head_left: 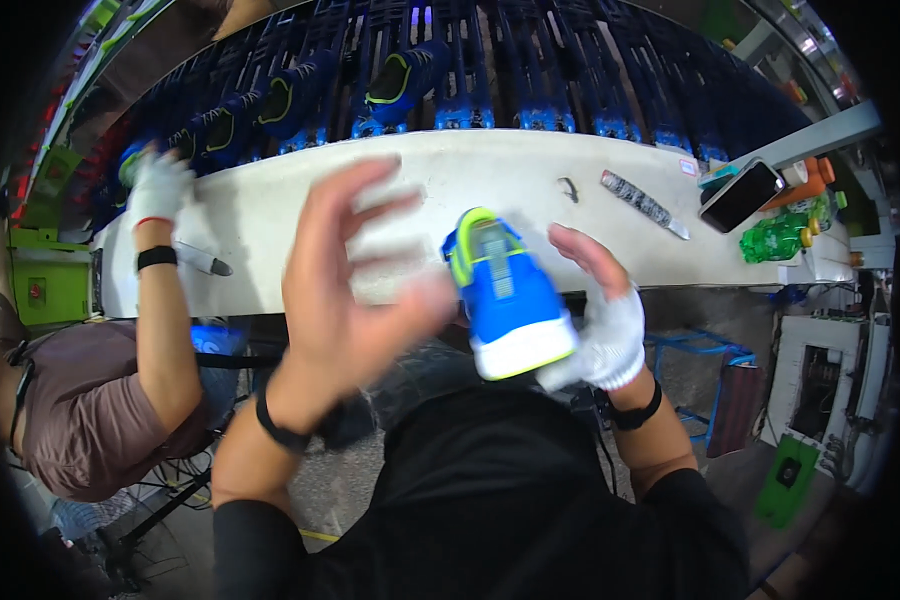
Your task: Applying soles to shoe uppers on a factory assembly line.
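A blue sneaker (510, 300) with a white sole and a yellow-green collar is held up over the near edge of the white worktable (490, 170), its heel toward me. My right hand (610, 335), in a white glove with bare fingertips, supports the shoe at its right side and heel; part of the grip is hidden. My bare left hand (345, 280) is raised just left of the sneaker. Its fingers are spread and smeared by motion, with nothing seen in them; whether the thumb touches the shoe I cannot tell.
Beyond the table, a conveyor rack (520, 70) carries several blue sneakers (407, 80). A patterned cutter-like tool (645, 204), a phone (742, 195) and green bottles (775, 238) lie on the right. At left, a co-worker's gloved hand (158, 187) reaches to the rack near a grey tool (203, 259).
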The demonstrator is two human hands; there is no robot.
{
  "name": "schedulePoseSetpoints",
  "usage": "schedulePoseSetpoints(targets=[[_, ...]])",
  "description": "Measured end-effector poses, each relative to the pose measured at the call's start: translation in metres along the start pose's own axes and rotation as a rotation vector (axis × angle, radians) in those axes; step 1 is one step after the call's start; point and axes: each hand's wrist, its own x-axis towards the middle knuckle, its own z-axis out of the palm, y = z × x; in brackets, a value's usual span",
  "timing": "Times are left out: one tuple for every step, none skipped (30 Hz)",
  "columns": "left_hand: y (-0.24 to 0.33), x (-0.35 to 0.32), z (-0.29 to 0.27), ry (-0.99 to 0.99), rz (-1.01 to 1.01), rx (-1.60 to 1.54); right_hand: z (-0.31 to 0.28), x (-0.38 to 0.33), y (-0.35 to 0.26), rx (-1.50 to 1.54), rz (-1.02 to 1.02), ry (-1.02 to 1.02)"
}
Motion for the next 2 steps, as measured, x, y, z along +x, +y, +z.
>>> schedulePoseSetpoints(targets=[[-0.0263,0.0245,-0.0094,0.006,0.080,0.155,0.0032,-0.0095,-0.0018,0.180,-0.021,0.053],[-0.0265,0.0258,-0.0033,0.008,0.087,0.131,0.0102,-0.0186,-0.0040,0.350,-0.033,0.116]])
